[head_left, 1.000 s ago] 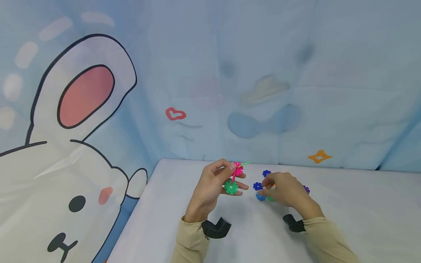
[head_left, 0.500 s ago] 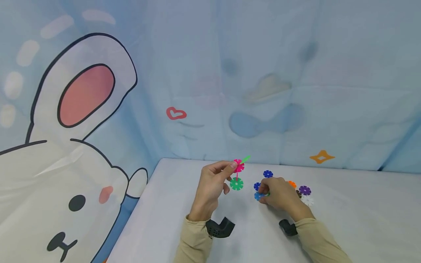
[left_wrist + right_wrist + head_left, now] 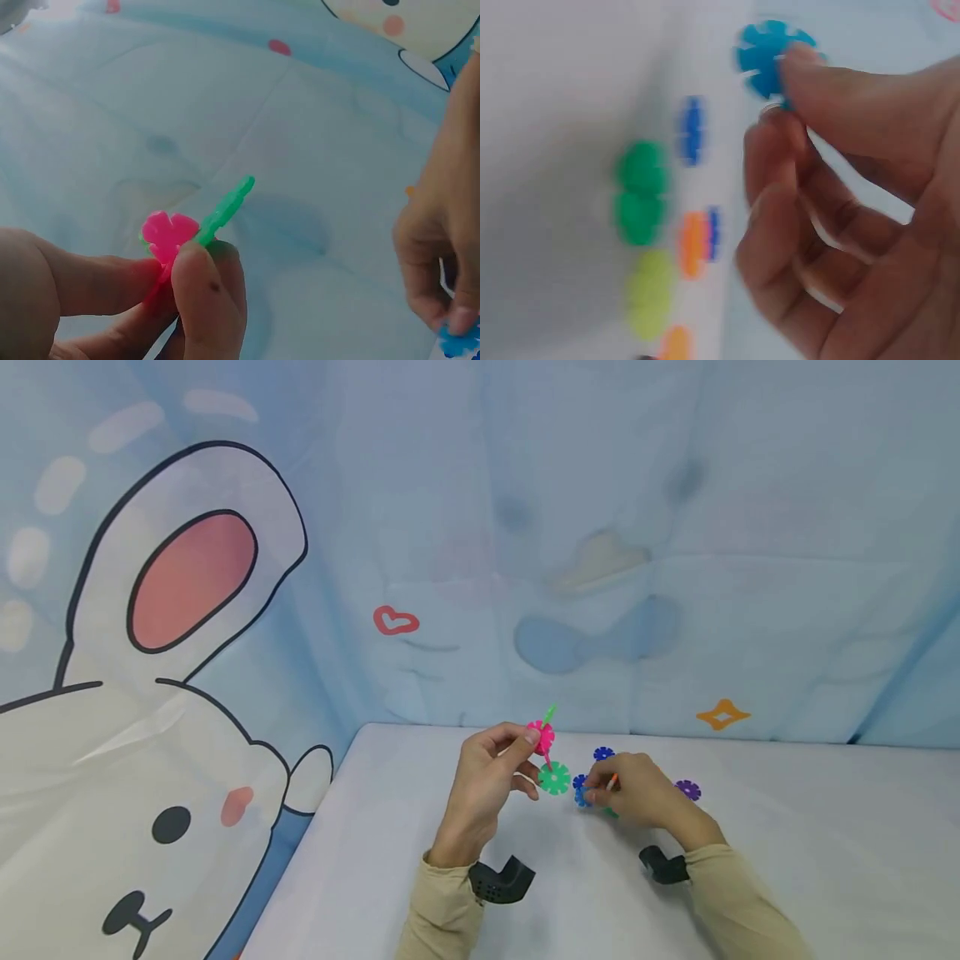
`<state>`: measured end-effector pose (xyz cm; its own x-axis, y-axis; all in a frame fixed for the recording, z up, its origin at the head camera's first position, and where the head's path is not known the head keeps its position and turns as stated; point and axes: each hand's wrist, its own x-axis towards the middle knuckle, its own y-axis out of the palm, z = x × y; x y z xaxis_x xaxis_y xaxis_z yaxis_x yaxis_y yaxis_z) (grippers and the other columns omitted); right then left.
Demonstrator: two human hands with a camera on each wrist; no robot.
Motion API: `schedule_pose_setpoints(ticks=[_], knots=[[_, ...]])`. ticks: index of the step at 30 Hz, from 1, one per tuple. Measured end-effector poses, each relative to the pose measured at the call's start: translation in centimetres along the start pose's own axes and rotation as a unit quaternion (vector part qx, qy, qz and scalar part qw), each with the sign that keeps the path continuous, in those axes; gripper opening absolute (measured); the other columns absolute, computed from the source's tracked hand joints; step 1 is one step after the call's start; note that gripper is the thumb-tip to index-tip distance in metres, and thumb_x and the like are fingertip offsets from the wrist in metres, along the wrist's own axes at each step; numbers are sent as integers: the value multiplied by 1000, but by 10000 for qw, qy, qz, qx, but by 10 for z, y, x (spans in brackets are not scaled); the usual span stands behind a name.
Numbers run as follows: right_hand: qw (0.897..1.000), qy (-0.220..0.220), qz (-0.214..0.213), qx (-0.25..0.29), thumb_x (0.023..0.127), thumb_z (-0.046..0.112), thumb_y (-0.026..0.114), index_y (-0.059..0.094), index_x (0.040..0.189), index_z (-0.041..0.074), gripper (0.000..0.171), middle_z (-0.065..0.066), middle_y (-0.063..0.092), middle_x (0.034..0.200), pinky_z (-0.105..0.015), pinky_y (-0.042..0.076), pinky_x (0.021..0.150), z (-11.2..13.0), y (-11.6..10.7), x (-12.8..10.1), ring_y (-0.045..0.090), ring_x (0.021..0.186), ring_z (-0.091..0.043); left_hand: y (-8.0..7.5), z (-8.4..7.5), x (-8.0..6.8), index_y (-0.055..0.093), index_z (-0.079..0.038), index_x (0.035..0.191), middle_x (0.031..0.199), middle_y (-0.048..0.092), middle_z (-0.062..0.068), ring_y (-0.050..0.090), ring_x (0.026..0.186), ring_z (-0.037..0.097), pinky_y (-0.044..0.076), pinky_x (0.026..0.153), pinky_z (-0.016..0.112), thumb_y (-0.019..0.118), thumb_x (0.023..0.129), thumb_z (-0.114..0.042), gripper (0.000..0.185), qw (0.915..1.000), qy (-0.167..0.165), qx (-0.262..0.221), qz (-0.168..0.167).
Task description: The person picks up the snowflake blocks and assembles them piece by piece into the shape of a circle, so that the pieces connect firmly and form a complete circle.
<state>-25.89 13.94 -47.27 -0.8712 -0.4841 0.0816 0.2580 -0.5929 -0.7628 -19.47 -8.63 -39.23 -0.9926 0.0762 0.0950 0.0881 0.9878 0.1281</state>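
Snowflake discs are the business here: the left hand [image 3: 491, 768] is up off the white table [image 3: 787, 852], thumb and forefinger pinched on a small build, a pink disc [image 3: 540, 737] with a light green disc [image 3: 225, 206] slotted edge-on through it, and a darker green disc [image 3: 555, 778] hanging below. The right hand [image 3: 637, 789] sits low beside it, fingertips closed on a light blue disc [image 3: 769, 51] just off the table. Loose pieces lie around that hand: a dark blue disc [image 3: 603, 753] behind it, a purple disc [image 3: 687, 790] to its right, and in the right wrist view a blurred row of green, blue, orange and yellow ones.

Risks, as I judge them. The pinch on the build is narrow and sits right at the pink disc, so a sideways push from the incoming piece could twist the cluster or pop a slot joint apart. The blue disc is held by its rim only; if its notch meets the other notch at an angle, it may skid off and drop among the loose pieces. The right wrist view is smeared, so the hand looks quick, and that makes a miss likelier.

Writing or brands: none readable. The backdrop [image 3: 187, 610] shows a cartoon rabbit, a red heart and an orange star, no lettering
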Motion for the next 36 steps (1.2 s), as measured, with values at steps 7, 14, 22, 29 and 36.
schedule_pose_setpoints(ticks=[7,14,22,29,36], knots=[[9831,-345,-1350,1186,104,22,72,75,114,8,18,0,75,89,-27,58,67,28,-37,-13,71,77,-12,1,-1,-1,67,10,105,94,63,5,64,66,14,63,58,29,66,107,-15,25,9994,43,237,267],[9492,-613,-2398,1942,104,19,71,72,129,12,26,4,73,87,-24,57,67,62,-53,-29,69,75,-14,8,-3,-5,69,5,109,95,66,6,67,65,15,62,56,29,66,105,-12,18,9977,91,484,471],[9350,-1231,-2797,1800,98,1,74,77,124,11,28,3,71,83,-18,58,70,68,-57,-33,67,72,-13,15,-4,-10,72,2,106,95,66,9,69,64,15,56,50,24,68,104,-13,15,9936,268,963,530],[9392,-1250,-2881,1385,98,3,75,78,125,15,30,6,75,97,-15,59,75,70,-61,-41,72,81,-5,18,-5,-14,73,-3,104,95,70,13,68,62,11,54,46,24,69,104,-16,14,9837,699,1586,488],[9318,-1787,-2865,1334,94,-9,74,79,123,10,36,7,74,96,-13,58,79,67,-65,-41,67,82,-6,20,-7,-16,73,-2,105,94,71,16,65,58,8,55,46,26,69,105,-18,16,9760,1091,1823,472]])
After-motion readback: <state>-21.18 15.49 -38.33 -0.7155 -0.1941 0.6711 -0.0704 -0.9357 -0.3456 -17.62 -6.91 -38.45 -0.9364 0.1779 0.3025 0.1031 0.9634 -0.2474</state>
